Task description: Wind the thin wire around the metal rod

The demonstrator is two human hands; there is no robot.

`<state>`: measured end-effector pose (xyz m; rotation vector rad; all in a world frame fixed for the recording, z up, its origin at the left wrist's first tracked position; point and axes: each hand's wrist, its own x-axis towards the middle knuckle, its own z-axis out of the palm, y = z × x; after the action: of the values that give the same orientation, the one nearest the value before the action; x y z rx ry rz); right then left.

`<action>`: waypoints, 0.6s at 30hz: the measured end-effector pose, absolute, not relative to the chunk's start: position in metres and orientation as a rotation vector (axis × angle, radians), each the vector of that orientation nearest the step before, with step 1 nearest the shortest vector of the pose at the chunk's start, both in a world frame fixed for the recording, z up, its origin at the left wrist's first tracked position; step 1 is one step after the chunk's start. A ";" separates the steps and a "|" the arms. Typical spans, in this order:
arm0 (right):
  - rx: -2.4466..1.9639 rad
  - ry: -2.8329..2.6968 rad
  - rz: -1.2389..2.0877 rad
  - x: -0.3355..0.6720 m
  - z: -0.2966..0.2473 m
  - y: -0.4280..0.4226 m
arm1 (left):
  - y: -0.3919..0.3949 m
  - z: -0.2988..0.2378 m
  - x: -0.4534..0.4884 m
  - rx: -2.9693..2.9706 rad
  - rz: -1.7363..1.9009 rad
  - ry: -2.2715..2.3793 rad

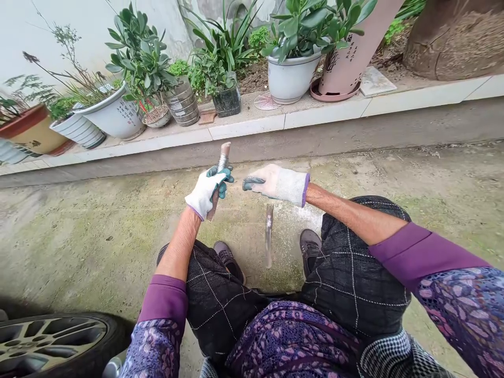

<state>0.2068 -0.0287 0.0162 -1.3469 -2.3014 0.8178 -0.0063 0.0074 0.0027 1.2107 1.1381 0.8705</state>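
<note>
My left hand (210,188), in a white work glove with green-coated fingers, is closed round a short wooden stick (224,148). Silvery wire (222,161) is wound in coils round the stick just above my fingers, and its lower end sticks out below the hand. To the right, my right hand (264,181) is held up in a matching glove, its fingers curled together, slightly blurred. Whatever they may pinch is too small to make out. Below it, between my feet, is a narrow, shiny, blurred rod-like piece (269,236); its kind is unclear.
A low tiled ledge (248,126) runs across the front, bearing several potted plants, among them a white pot (293,79) and a pink planter (342,68). A car wheel (51,346) stands at lower left. My shoes (230,258) rest on the mossy concrete ground (129,236).
</note>
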 end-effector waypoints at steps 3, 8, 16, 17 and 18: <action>-1.362 -2.383 0.773 0.206 0.017 -0.031 | 0.009 -0.005 -0.005 1.269 0.825 1.195; -1.507 -2.590 0.534 0.205 0.018 -0.031 | 0.015 -0.024 -0.003 1.823 0.544 1.462; -1.771 -2.745 0.433 0.210 0.009 -0.014 | -0.006 -0.047 0.015 2.389 -0.153 1.118; -1.725 -2.722 0.472 0.212 0.006 -0.009 | -0.008 -0.046 0.015 2.333 -0.071 1.098; -1.665 -2.678 0.526 0.215 0.004 -0.005 | -0.010 -0.043 0.015 2.269 0.014 1.093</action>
<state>0.2149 -0.0048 0.0037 -1.6651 -2.6778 0.5257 0.0146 -0.0100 -0.0430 2.2690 1.0933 0.0136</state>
